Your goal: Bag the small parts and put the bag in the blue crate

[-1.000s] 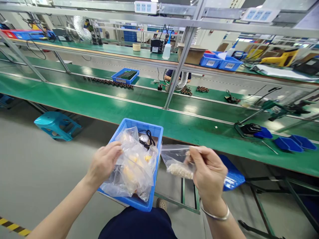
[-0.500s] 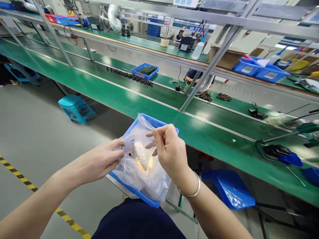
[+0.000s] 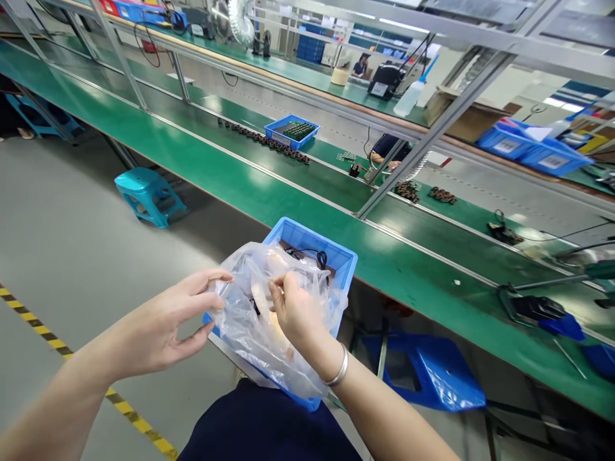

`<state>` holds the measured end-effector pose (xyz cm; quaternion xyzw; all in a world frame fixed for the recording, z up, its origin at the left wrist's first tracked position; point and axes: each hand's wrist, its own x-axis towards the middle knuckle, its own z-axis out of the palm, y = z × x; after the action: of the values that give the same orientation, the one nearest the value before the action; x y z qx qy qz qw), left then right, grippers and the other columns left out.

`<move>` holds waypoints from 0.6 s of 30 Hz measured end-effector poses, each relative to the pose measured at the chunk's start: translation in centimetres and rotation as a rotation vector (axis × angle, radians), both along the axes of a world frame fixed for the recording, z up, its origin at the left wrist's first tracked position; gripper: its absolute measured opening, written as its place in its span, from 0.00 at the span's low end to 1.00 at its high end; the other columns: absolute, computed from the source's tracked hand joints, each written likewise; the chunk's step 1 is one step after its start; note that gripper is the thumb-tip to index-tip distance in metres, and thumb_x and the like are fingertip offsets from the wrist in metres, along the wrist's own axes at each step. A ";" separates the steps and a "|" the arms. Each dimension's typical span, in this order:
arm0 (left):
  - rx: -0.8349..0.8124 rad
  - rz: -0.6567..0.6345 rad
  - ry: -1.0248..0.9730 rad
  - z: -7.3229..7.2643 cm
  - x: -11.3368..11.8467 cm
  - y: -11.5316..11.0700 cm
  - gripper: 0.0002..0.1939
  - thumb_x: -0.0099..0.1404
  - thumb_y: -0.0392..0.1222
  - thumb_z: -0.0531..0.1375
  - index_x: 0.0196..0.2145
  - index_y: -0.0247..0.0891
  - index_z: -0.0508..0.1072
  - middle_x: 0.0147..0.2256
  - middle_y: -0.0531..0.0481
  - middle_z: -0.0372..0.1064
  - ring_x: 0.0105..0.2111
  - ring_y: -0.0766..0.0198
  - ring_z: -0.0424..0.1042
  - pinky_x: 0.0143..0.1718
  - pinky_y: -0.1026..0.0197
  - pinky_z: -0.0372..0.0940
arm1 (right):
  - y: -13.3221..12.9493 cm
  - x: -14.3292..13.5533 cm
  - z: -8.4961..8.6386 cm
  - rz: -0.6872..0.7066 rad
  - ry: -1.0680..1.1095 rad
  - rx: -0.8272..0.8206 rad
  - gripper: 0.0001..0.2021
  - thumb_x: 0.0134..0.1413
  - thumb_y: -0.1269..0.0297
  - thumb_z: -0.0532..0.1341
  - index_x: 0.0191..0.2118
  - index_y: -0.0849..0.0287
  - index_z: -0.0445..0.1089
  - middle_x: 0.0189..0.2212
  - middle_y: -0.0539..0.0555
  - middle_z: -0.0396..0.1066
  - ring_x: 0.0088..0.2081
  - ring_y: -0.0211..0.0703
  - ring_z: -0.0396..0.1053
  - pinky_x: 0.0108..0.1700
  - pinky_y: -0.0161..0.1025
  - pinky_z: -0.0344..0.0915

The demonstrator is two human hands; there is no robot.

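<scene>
A long green workbench (image 3: 269, 192) crosses the frame from the upper left to the lower right. At the centre, a blue bin (image 3: 336, 256) rests on the person's lap, its far edge close to the bench. A big clear plastic bag (image 3: 250, 333) fills most of the bin and hangs over its near side; a black cable (image 3: 312, 256) lies at the far end of the bin.

The left hand (image 3: 170, 323) pinches the left rim of the bag between thumb and fingers and holds the mouth open. The right hand (image 3: 295, 314) is inside the mouth, fingers closed on something small and pale; what it is, I cannot tell.

I judge that the bag is open and the reaching inside is in progress; the hand is not yet out.
</scene>
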<state>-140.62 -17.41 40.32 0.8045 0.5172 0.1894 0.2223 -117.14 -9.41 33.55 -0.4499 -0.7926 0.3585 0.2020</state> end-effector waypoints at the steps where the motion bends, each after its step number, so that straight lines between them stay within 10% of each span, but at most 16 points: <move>1: 0.010 0.011 -0.007 -0.2 -0.1 0.0 0.09 0.69 0.34 0.52 0.44 0.41 0.69 0.65 0.44 0.52 0.58 0.58 0.63 0.57 0.56 0.63 | -0.3 0.7 0.2 0.028 -0.019 0.039 0.13 0.69 0.58 0.52 0.50 0.61 0.62 0.37 0.58 0.76 0.35 0.48 0.77 0.33 0.40 0.71; 6: 0.057 0.092 -0.068 -1.0 -1.8 -1.0 0.09 0.68 0.34 0.53 0.43 0.45 0.69 0.64 0.50 0.55 0.61 0.58 0.61 0.59 0.58 0.63 | -1.2 7.9 1.4 -0.162 0.192 0.467 0.24 0.63 0.64 0.61 0.62 0.54 0.58 0.59 0.61 0.66 0.61 0.53 0.65 0.61 0.54 0.65; 10: 0.095 0.159 -0.154 -3.0 -2.2 -1.5 0.15 0.66 0.41 0.60 0.50 0.50 0.66 0.69 0.53 0.44 0.64 0.51 0.58 0.61 0.50 0.65 | -1.6 11.6 -0.5 -0.012 0.294 -0.016 0.59 0.45 0.45 0.71 0.72 0.50 0.32 0.72 0.65 0.33 0.70 0.63 0.44 0.60 0.56 0.67; 14: 0.050 0.097 -0.138 -7.8 1.1 0.5 0.67 0.47 0.58 0.73 0.70 0.52 0.33 0.72 0.43 0.16 0.69 0.30 0.37 0.60 0.36 0.64 | -2.7 6.1 -5.9 0.081 0.324 -0.300 0.61 0.47 0.52 0.72 0.72 0.51 0.25 0.71 0.66 0.36 0.69 0.60 0.48 0.66 0.57 0.58; 18: -0.138 -0.104 0.009 -14.4 5.3 4.8 0.69 0.50 0.43 0.74 0.71 0.49 0.27 0.71 0.36 0.14 0.69 0.33 0.43 0.62 0.40 0.61 | -1.2 -1.9 -11.6 0.147 0.273 -0.101 0.31 0.54 0.70 0.63 0.64 0.62 0.58 0.56 0.58 0.68 0.59 0.52 0.65 0.62 0.47 0.62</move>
<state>-135.33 -12.64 25.93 0.8138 0.4877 0.1377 0.2844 -119.05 -10.65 21.95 -0.3474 -0.7695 0.4696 0.2582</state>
